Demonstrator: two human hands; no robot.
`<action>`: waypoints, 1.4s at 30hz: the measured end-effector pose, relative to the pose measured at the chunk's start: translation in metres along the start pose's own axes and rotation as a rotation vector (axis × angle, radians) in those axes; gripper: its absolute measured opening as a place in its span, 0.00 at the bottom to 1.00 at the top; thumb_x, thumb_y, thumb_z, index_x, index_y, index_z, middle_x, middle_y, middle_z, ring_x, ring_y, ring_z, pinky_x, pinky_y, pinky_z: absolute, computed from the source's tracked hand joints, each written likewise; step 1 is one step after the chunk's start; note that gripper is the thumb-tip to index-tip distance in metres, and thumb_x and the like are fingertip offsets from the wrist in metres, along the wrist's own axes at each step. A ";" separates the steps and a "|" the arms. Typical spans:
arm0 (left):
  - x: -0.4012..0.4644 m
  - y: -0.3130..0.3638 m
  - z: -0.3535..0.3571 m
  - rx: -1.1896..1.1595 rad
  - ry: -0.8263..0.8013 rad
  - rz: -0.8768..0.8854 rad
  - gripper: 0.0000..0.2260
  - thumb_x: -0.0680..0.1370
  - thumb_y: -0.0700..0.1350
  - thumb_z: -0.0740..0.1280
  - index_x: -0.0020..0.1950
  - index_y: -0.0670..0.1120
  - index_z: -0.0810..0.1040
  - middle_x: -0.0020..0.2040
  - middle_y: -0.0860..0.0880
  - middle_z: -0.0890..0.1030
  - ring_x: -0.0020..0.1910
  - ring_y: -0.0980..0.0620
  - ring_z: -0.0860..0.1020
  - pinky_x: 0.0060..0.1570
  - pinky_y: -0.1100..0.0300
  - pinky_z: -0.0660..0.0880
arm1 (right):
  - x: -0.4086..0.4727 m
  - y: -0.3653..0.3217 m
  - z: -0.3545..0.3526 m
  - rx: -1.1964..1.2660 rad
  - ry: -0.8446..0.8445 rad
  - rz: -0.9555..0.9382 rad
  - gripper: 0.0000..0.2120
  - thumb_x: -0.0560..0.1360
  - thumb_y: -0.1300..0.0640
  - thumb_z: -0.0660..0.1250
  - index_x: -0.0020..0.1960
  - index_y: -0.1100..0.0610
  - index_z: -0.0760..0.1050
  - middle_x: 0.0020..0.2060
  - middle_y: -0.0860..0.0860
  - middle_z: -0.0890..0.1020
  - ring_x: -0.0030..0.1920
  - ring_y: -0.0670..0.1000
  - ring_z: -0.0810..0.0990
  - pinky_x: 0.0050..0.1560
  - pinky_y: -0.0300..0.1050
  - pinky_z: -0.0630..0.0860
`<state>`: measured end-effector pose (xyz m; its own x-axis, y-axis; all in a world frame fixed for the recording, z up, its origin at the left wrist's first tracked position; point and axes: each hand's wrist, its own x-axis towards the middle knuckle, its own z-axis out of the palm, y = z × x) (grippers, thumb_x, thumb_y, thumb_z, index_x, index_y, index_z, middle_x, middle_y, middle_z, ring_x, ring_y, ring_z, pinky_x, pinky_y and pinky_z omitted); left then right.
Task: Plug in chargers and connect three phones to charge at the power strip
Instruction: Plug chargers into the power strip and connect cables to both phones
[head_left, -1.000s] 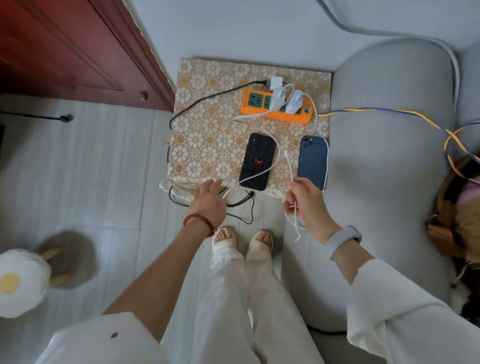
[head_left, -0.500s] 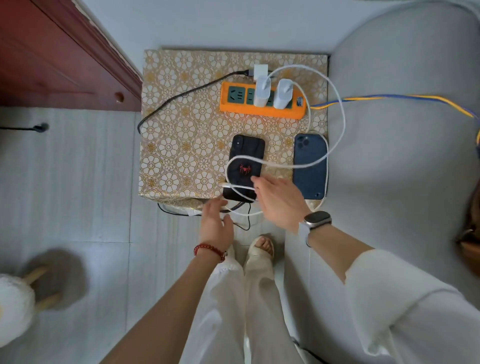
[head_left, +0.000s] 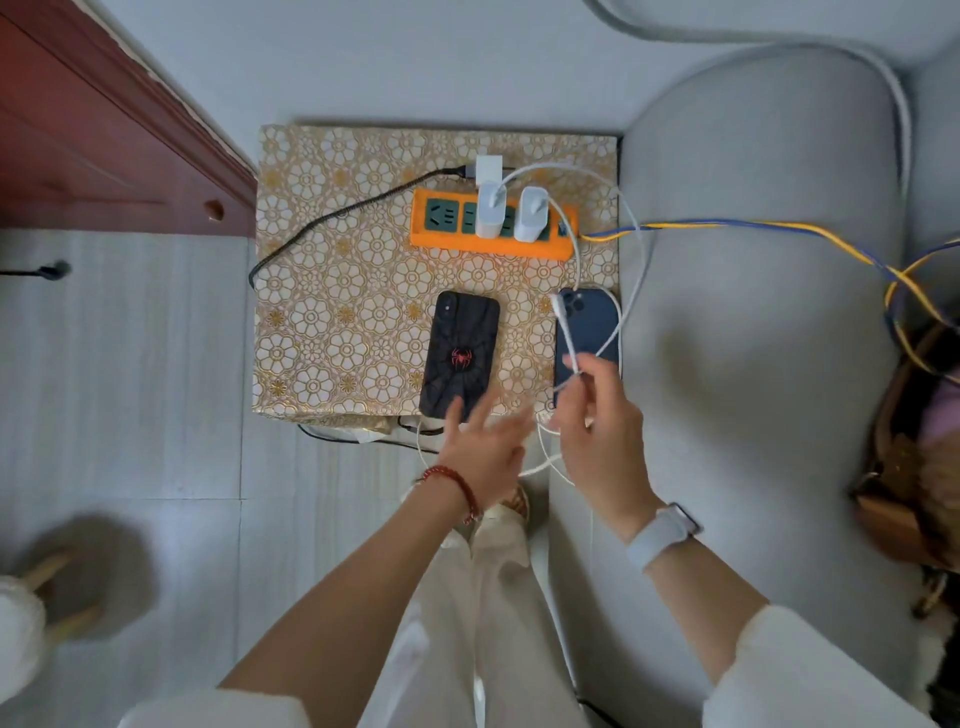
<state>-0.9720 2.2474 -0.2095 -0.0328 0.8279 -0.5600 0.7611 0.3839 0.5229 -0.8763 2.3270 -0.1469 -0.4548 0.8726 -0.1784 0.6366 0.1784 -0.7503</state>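
Table (head_left: 332, 291) beside sofa (head_left: 753, 312), floor (head_left: 130, 389) seemingly tiled.

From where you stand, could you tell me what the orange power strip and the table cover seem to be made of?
The orange power strip looks like matte moulded plastic: uniform colour, rounded edges. The gold floral table cover looks like coated fabric or vinyl, judging by its faintly glossy print, though which one is unclear.

Low square table (head_left: 332, 291) draped in gold floral-patterned cloth, carrying an orange power strip (head_left: 452, 241) with two white chargers (head_left: 491, 212), a black spider-emblem phone (head_left: 460, 353) and a dark blue phone (head_left: 592, 332) side by side.
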 end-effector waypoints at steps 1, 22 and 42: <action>-0.003 0.000 0.006 -0.034 -0.040 0.027 0.17 0.78 0.43 0.55 0.66 0.54 0.69 0.70 0.57 0.69 0.75 0.52 0.54 0.73 0.40 0.43 | 0.008 -0.004 0.003 0.000 -0.007 -0.036 0.14 0.77 0.56 0.53 0.57 0.61 0.70 0.33 0.57 0.79 0.31 0.58 0.79 0.31 0.56 0.76; 0.007 -0.030 -0.020 -0.545 0.332 -0.691 0.23 0.74 0.36 0.58 0.69 0.43 0.62 0.69 0.41 0.58 0.67 0.40 0.57 0.67 0.48 0.60 | 0.013 0.013 0.089 0.202 -0.212 0.409 0.13 0.80 0.61 0.50 0.51 0.65 0.72 0.40 0.52 0.75 0.45 0.55 0.72 0.46 0.43 0.65; 0.005 -0.047 -0.064 -1.529 0.144 -0.745 0.07 0.75 0.43 0.64 0.38 0.44 0.73 0.34 0.47 0.75 0.29 0.54 0.74 0.21 0.68 0.71 | -0.038 -0.010 0.061 0.310 -0.279 0.548 0.12 0.78 0.57 0.54 0.43 0.56 0.75 0.25 0.42 0.73 0.32 0.45 0.70 0.41 0.47 0.69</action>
<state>-1.0494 2.2597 -0.1960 -0.1864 0.2957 -0.9369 -0.7106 0.6180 0.3364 -0.9034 2.2647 -0.1712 -0.2879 0.6429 -0.7098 0.6313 -0.4298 -0.6455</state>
